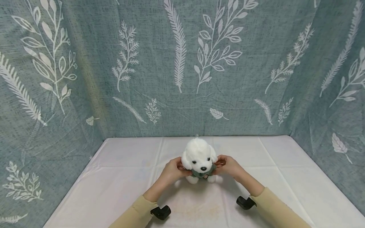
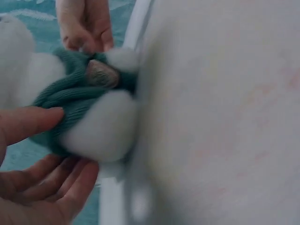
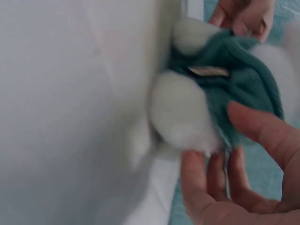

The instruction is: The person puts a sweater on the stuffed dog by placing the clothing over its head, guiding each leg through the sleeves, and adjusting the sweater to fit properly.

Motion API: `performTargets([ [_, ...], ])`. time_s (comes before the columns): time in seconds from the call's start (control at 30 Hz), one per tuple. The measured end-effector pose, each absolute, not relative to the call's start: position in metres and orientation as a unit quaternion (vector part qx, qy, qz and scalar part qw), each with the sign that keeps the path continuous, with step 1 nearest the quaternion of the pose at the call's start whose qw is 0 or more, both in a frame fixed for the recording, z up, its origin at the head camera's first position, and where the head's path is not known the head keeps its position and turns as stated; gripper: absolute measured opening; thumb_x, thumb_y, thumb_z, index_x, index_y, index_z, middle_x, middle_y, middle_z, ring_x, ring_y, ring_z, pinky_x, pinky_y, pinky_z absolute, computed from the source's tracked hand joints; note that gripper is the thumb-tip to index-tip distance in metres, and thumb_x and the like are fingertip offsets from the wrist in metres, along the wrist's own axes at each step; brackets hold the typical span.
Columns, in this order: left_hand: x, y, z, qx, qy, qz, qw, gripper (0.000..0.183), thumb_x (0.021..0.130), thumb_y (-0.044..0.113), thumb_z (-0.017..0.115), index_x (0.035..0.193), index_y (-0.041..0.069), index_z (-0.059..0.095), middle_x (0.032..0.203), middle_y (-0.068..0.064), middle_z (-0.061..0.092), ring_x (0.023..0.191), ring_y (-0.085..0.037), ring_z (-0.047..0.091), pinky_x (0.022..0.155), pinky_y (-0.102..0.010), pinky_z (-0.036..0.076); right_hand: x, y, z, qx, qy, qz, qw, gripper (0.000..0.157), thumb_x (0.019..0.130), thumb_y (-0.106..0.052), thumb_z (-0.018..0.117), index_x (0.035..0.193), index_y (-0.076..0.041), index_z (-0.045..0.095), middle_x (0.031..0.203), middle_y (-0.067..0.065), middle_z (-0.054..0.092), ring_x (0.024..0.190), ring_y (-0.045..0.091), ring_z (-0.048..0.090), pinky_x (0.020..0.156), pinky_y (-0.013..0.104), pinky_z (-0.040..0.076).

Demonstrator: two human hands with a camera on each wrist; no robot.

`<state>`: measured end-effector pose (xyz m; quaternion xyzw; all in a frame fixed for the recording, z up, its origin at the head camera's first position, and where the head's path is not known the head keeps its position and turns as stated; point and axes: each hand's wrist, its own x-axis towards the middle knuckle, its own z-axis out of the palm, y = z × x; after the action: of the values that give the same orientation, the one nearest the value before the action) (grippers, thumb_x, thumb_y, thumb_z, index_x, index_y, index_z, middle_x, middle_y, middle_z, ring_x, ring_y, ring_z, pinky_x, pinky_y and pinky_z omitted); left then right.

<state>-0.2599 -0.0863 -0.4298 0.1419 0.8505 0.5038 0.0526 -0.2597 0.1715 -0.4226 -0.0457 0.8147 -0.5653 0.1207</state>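
Note:
A white plush dog (image 1: 198, 152) in a green knitted sweater (image 2: 75, 103) faces the head camera near the middle of the table. My left hand (image 1: 173, 170) holds its body from one side, thumb on the sweater and fingers curled behind. On the opposite side my right hand (image 1: 228, 166) grips it the same way, its thumb (image 3: 258, 124) pressing the knit. A small patch (image 2: 102, 74) shows on the sweater's chest. The toy's back is hidden from every view.
A white cloth (image 1: 114, 190) with fold lines covers the table. Grey-green curtains (image 1: 154, 63) with white leaf prints hang behind it and at both sides. Black wrist-worn devices (image 1: 161, 212) stick out by the beige sleeves (image 1: 137, 212).

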Motion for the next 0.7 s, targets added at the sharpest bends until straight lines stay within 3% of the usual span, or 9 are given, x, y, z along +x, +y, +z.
performTargets([
  [0.13,-0.259,-0.093,-0.412,0.139,0.872,0.469,-0.003,0.029,0.079,0.013,0.073,0.105,0.006,0.065,0.096,-0.006,0.07,0.085,-0.019,0.066,0.073,-0.034,0.053,-0.267,0.178,-0.414,-0.06,0.814,-0.56,0.141,0.033,0.082,-0.003,0.066,0.114,0.003,0.058,0.106,0.013,0.063,0.095,0.018,0.062,0.085,0.037,0.053],
  [0.27,-0.256,-0.093,-0.391,0.106,0.844,0.51,-0.129,0.018,0.089,0.015,0.064,0.106,0.01,0.065,0.1,-0.004,0.068,0.089,-0.019,0.064,0.077,-0.034,0.052,-0.278,0.176,-0.408,-0.04,0.814,-0.566,0.122,0.031,0.094,-0.011,0.055,0.122,0.002,0.055,0.121,0.017,0.059,0.11,0.025,0.059,0.092,0.038,0.05],
  [0.4,-0.248,-0.083,-0.376,0.119,0.798,0.543,-0.234,0.02,0.089,0.022,0.066,0.106,0.012,0.064,0.104,-0.003,0.064,0.093,-0.02,0.058,0.079,-0.034,0.048,-0.289,0.166,-0.405,-0.033,0.832,-0.547,0.086,0.033,0.097,-0.023,0.052,0.124,-0.004,0.056,0.128,0.015,0.056,0.118,0.028,0.054,0.093,0.039,0.049],
  [0.57,-0.236,-0.063,-0.365,0.149,0.794,0.532,-0.252,0.034,0.083,0.032,0.073,0.109,0.011,0.063,0.108,-0.005,0.055,0.095,-0.021,0.046,0.08,-0.035,0.041,-0.3,0.154,-0.405,-0.077,0.841,-0.532,0.052,0.037,0.096,-0.028,0.053,0.127,-0.009,0.057,0.126,0.013,0.057,0.119,0.03,0.052,0.094,0.045,0.045],
  [0.7,-0.232,-0.049,-0.364,0.153,0.806,0.517,-0.246,0.039,0.079,0.034,0.077,0.109,0.013,0.062,0.109,-0.009,0.051,0.097,-0.024,0.042,0.081,-0.037,0.037,-0.309,0.149,-0.409,-0.128,0.821,-0.551,0.072,0.041,0.098,-0.03,0.049,0.132,-0.007,0.053,0.13,0.015,0.054,0.119,0.031,0.051,0.095,0.045,0.045],
])
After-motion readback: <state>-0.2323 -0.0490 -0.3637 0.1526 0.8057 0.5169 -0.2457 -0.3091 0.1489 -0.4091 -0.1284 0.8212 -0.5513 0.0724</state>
